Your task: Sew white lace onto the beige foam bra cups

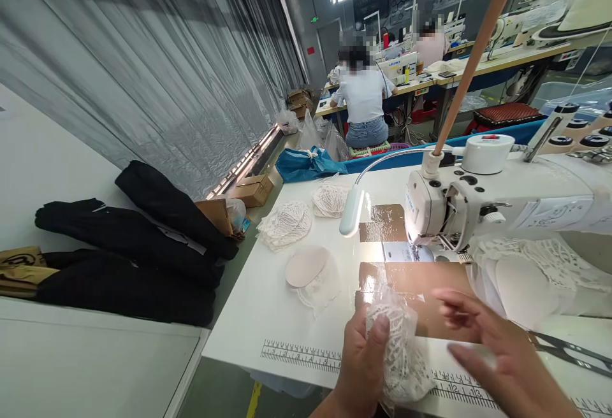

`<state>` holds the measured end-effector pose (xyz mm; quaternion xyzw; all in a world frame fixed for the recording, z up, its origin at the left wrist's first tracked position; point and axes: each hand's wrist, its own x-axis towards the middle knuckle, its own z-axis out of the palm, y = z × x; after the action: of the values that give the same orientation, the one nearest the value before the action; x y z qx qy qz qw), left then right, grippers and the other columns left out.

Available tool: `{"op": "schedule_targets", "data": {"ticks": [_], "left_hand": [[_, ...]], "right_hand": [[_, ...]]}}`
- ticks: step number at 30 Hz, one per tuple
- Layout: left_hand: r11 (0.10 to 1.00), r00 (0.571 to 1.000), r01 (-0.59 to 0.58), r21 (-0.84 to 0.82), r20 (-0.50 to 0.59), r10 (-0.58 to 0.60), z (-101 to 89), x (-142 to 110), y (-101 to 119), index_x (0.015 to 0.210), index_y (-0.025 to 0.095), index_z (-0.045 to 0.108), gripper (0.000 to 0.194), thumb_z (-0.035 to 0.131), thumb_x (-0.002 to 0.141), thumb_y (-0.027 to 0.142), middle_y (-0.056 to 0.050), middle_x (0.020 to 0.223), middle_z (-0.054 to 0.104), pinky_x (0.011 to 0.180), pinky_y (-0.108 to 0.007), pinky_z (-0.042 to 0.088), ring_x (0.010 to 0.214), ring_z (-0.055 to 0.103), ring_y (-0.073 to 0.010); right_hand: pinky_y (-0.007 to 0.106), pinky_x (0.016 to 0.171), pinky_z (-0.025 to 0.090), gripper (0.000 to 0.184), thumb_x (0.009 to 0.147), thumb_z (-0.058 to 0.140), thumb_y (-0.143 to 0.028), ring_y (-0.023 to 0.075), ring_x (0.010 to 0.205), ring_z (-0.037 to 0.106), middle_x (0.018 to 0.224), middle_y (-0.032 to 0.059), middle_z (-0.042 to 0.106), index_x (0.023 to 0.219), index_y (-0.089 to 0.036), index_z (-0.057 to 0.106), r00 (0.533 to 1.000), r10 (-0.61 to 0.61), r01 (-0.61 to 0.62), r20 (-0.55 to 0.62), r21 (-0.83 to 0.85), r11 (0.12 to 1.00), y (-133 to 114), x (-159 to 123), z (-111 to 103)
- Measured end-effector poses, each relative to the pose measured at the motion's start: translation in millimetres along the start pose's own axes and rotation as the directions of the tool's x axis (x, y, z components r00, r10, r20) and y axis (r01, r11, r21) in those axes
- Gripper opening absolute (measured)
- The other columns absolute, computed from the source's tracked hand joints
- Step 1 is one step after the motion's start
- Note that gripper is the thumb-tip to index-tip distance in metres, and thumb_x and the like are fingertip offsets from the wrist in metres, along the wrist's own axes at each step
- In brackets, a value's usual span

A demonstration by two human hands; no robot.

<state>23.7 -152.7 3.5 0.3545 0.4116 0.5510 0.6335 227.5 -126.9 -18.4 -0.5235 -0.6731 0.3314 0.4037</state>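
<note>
My left hand (359, 359) grips a white lace piece (401, 348), thumb pressed on its top edge, above the table's front edge with its printed ruler (301, 355). Just to the right, my right hand (497, 351) hovers with fingers spread and holds nothing, its fingertips near the lace. Behind both hands stands a white sewing machine (478, 204), with its needle area over a shiny plate (406, 278). A round beige pad (306, 267) lies on another lace piece (319, 289) left of the hands.
Two stacks of lace pieces (285, 223) (329, 200) sit farther back on the white table (268, 303). A gooseneck lamp (352, 211) hangs by the machine. Black garments (138, 246) lie on the left bench. Other people sit sewing at far tables (364, 102). Scissors (568, 348) lie at right.
</note>
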Motion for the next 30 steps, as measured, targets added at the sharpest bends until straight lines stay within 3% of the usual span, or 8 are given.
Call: {"op": "schedule_targets", "data": {"ticks": [3, 6, 8, 13, 18, 21, 24, 30], "left_hand": [[0.999, 0.997, -0.017, 0.038, 0.076, 0.014, 0.8, 0, -5, 0.099, 0.013, 0.063, 0.046, 0.056, 0.088, 0.057, -0.004, 0.073, 0.062, 0.075, -0.034, 0.05, 0.073, 0.06, -0.0192], [0.993, 0.994, -0.062, 0.097, 0.093, 0.053, -3.2, -2, -5, 0.09, 0.014, 0.061, 0.046, 0.053, 0.089, 0.059, -0.002, 0.07, 0.056, 0.07, -0.03, 0.047, 0.065, 0.052, -0.0142], [0.988, 0.992, -0.066, 0.138, 0.118, 0.049, -7.3, -4, -4, 0.082, 0.014, 0.057, 0.047, 0.048, 0.091, 0.059, -0.001, 0.068, 0.051, 0.065, -0.027, 0.043, 0.062, 0.045, -0.0117], [0.985, 0.978, -0.019, 0.172, 0.209, -0.017, -12.6, -8, -5, 0.071, 0.014, 0.054, 0.052, 0.038, 0.096, 0.057, -0.001, 0.065, 0.043, 0.059, -0.025, 0.036, 0.062, 0.038, -0.0114], [0.956, 0.975, -0.045, 0.291, 0.221, -0.021, -25.5, -4, 7, 0.075, 0.013, 0.057, 0.056, 0.032, 0.097, 0.058, -0.005, 0.077, 0.052, 0.071, -0.03, 0.042, 0.074, 0.048, -0.0161], [0.886, 0.968, -0.128, 0.446, 0.251, 0.013, -35.7, 1, 25, 0.1, 0.014, 0.06, 0.049, 0.058, 0.084, 0.06, -0.008, 0.099, 0.057, 0.085, -0.033, 0.043, 0.091, 0.053, -0.0212], [0.809, 0.943, -0.097, 0.58, 0.313, -0.111, -36.8, 4, 41, 0.124, 0.019, 0.053, 0.081, 0.086, 0.056, 0.046, -0.008, 0.115, 0.057, 0.09, -0.033, 0.043, 0.102, 0.053, -0.025], [0.802, 0.888, -0.094, 0.59, 0.414, -0.201, -26.4, 7, 40, 0.086, 0.012, 0.061, 0.032, 0.068, 0.078, 0.042, 0.0, 0.074, 0.05, 0.062, -0.022, 0.037, 0.069, 0.045, -0.0119]], "right_hand": [[0.031, 0.087, 0.051, 0.056, 0.077, 0.07, -0.037, 0.0243, 0.101, 0.063, 0.123, 0.0081, 0.063, 0.129, -0.025, 0.052, 0.954, -0.106, 0.063, 0.279, 0.158, 0.985, -18, 1, 15], [0.027, 0.069, 0.049, 0.019, 0.084, 0.064, -0.039, 0.0192, 0.077, 0.06, 0.085, 0.0012, 0.065, 0.093, -0.022, 0.06, 0.868, -0.013, -0.103, 0.497, 0.204, 0.974, -22, 8, 20], [0.026, 0.063, 0.045, 0.027, 0.087, 0.059, -0.046, 0.0173, 0.068, 0.056, 0.071, -0.0012, 0.058, 0.075, -0.021, 0.056, 0.826, 0.026, -0.197, 0.563, 0.244, 0.95, -23, 12, 19], [0.035, 0.093, 0.04, 0.034, 0.087, 0.058, -0.051, 0.0265, 0.104, 0.054, 0.106, 0.0072, 0.061, 0.074, -0.021, 0.065, 0.889, -0.002, -0.161, 0.459, 0.317, 0.935, -27, 16, 18], [0.027, 0.057, 0.037, 0.042, 0.082, 0.062, -0.055, 0.0157, 0.061, 0.047, 0.064, -0.0016, 0.051, 0.062, -0.021, 0.049, 0.884, 0.116, -0.317, 0.453, 0.398, 0.861, -16, 11, 26], [0.026, 0.056, 0.035, 0.041, 0.079, 0.067, -0.052, 0.0141, 0.059, 0.044, 0.061, -0.0029, 0.05, 0.061, -0.021, 0.047, 0.916, 0.147, -0.288, 0.372, 0.358, 0.888, -18, 7, 29], [0.025, 0.055, 0.036, 0.036, 0.078, 0.067, -0.049, 0.0141, 0.058, 0.047, 0.061, -0.0033, 0.054, 0.063, -0.02, 0.051, 0.913, 0.159, -0.271, 0.375, 0.267, 0.925, -29, 5, 29], [0.025, 0.067, 0.042, 0.034, 0.093, 0.051, -0.043, 0.0156, 0.072, 0.058, 0.076, -0.0009, 0.059, 0.069, -0.022, 0.063, 0.937, -0.033, -0.071, 0.347, 0.283, 0.957, -39, 4, 28]]}}
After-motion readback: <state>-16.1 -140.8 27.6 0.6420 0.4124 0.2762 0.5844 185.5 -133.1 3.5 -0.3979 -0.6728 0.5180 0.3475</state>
